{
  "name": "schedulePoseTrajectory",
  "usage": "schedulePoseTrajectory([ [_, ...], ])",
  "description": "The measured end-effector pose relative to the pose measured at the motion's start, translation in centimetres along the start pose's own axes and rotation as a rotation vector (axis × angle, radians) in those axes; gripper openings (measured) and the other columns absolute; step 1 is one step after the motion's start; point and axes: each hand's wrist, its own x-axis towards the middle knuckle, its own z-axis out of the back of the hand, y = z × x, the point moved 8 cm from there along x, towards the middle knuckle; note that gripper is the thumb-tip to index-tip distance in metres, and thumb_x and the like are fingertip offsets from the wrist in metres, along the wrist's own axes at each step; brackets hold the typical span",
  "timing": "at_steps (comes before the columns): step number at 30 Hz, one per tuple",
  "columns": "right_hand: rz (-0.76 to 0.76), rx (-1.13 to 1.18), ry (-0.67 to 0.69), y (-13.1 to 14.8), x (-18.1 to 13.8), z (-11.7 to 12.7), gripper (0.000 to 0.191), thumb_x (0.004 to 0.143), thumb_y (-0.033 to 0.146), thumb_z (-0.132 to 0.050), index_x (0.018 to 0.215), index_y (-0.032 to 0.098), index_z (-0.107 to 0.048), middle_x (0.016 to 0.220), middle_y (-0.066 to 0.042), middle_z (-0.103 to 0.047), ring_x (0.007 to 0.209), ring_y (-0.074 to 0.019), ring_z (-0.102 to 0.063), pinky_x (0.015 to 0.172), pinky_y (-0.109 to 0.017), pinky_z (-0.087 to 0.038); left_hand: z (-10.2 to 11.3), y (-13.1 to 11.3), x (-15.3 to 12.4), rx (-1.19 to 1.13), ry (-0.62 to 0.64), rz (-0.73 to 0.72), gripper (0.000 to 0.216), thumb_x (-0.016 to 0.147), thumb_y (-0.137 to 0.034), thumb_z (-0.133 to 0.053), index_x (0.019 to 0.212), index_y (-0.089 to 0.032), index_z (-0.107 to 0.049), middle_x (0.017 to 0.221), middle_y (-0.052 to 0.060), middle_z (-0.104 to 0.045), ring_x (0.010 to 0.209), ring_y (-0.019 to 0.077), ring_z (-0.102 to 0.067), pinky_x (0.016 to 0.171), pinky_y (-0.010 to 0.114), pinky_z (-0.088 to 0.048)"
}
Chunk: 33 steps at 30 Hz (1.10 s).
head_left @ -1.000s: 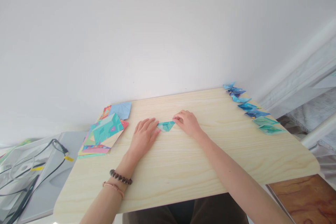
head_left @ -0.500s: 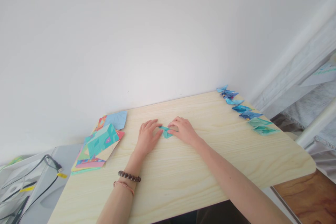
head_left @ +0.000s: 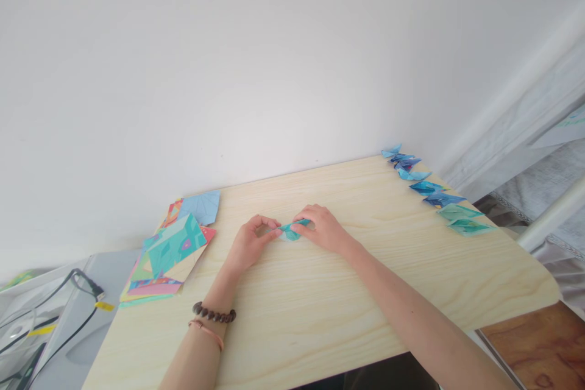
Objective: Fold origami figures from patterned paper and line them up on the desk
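A small piece of folded teal paper (head_left: 290, 233) is held between my two hands, low over the middle of the light wooden table. My left hand (head_left: 253, 241) pinches its left end between thumb and fingers. At the other end, my right hand (head_left: 322, 228) grips the paper with thumb and forefinger. Parts of the paper are covered by my fingertips, so its full shape cannot be made out. A dark bead bracelet and a copper-coloured bangle circle my left wrist.
Patterned paper sheets (head_left: 177, 247) lie in a loose pile on the table's left side. Several folded blue and green paper pieces (head_left: 441, 200) line the right edge. A white wall (head_left: 292, 61) rises behind the table (head_left: 347, 311). Black cables (head_left: 86, 283) lie at the far left.
My left hand's fingers have curled in from a flatter pose to pinch the paper's left end. My right hand keeps its grip; the view has shifted slightly.
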Motion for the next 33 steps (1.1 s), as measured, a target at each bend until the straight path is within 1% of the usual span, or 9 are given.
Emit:
schedulePoseTrajectory([
  [2,-0.028,0.131,-0.003,-0.2,0.1,0.0,0.024,0.083,0.042,-0.055,0.085,0.021,-0.066,0.082,-0.001,-0.065,0.075,-0.0134,-0.056,0.071,-0.026,-0.042,0.4,0.4,-0.1,-0.097,-0.030,0.058,0.025,0.075,-0.040,-0.062,0.085,-0.018,-0.059,0.092,0.006,-0.066,0.091,0.0191,-0.061,0.084,0.033,-0.045],
  [5,-0.054,0.269,-0.049,-0.3,0.1,0.3,0.024,0.080,0.042,-0.058,0.081,0.019,-0.067,0.080,-0.001,-0.066,0.072,-0.0117,-0.056,0.065,-0.023,-0.041,1.1,1.0,0.0,-0.193,-0.126,0.091,0.030,0.070,-0.040,-0.068,0.089,-0.017,-0.062,0.093,0.006,-0.066,0.092,0.0187,-0.060,0.082,0.030,-0.045],
  [11,-0.121,0.314,-0.087,-0.6,0.1,0.9,0.026,0.076,0.042,-0.061,0.081,0.019,-0.069,0.076,-0.001,-0.064,0.062,-0.0096,-0.050,0.059,-0.021,-0.037,1.5,2.9,-0.2,-0.323,-0.211,0.221,0.035,0.064,-0.037,-0.074,0.093,-0.017,-0.067,0.082,0.005,-0.070,0.076,0.0158,-0.061,0.073,0.026,-0.044],
  [17,-0.238,0.381,-0.080,-1.7,-0.2,1.0,0.037,0.080,0.049,-0.052,0.089,0.017,-0.068,0.069,0.000,-0.062,0.058,-0.0104,-0.050,0.054,-0.021,-0.037,2.2,3.2,-0.6,-0.392,-0.324,0.231,0.032,0.061,-0.034,-0.076,0.086,-0.017,-0.067,0.078,0.004,-0.071,0.075,0.0152,-0.062,0.072,0.026,-0.045],
  [20,-0.221,0.385,-0.092,-1.5,-0.3,1.2,0.041,0.083,0.048,-0.046,0.080,0.014,-0.069,0.068,-0.003,-0.064,0.064,-0.0136,-0.056,0.056,-0.021,-0.040,2.2,2.8,-0.6,-0.426,-0.320,0.192,0.028,0.062,-0.031,-0.077,0.084,-0.016,-0.067,0.076,0.003,-0.070,0.073,0.0139,-0.062,0.071,0.025,-0.045],
  [25,-0.164,0.330,-0.150,-0.7,-0.4,1.9,0.042,0.084,0.047,-0.047,0.066,0.014,-0.066,0.064,-0.002,-0.063,0.064,-0.0145,-0.058,0.054,-0.021,-0.040,2.2,2.3,-0.4,-0.506,-0.309,0.125,0.023,0.061,-0.027,-0.077,0.076,-0.015,-0.065,0.080,0.004,-0.068,0.081,0.0152,-0.062,0.078,0.027,-0.046],
  [28,-0.151,0.318,-0.195,-0.4,-0.5,2.1,0.044,0.085,0.046,-0.047,0.059,0.015,-0.063,0.059,-0.001,-0.061,0.057,-0.0122,-0.056,0.051,-0.020,-0.039,1.5,2.0,-0.3,-0.565,-0.266,0.165,0.034,0.066,-0.029,-0.074,0.096,-0.016,-0.064,0.079,0.003,-0.069,0.082,0.0143,-0.062,0.085,0.030,-0.045],
  [31,-0.137,0.347,-0.251,0.0,-0.8,2.2,0.039,0.087,0.042,-0.046,0.067,0.015,-0.067,0.057,0.000,-0.061,0.053,-0.0106,-0.056,0.053,-0.020,-0.043,0.6,1.3,-0.4,-0.663,-0.236,0.207,0.048,0.074,-0.035,-0.067,0.117,-0.018,-0.053,0.085,0.004,-0.068,0.082,0.0142,-0.063,0.088,0.036,-0.046],
  [33,-0.081,0.344,-0.284,0.8,-0.9,2.2,0.031,0.087,0.038,-0.047,0.082,0.017,-0.069,0.065,-0.001,-0.065,0.059,-0.0115,-0.059,0.055,-0.020,-0.045,0.1,0.9,-0.5,-0.685,-0.227,0.236,0.046,0.077,-0.039,-0.063,0.115,-0.016,-0.054,0.093,0.007,-0.067,0.084,0.0158,-0.064,0.088,0.039,-0.047],
])
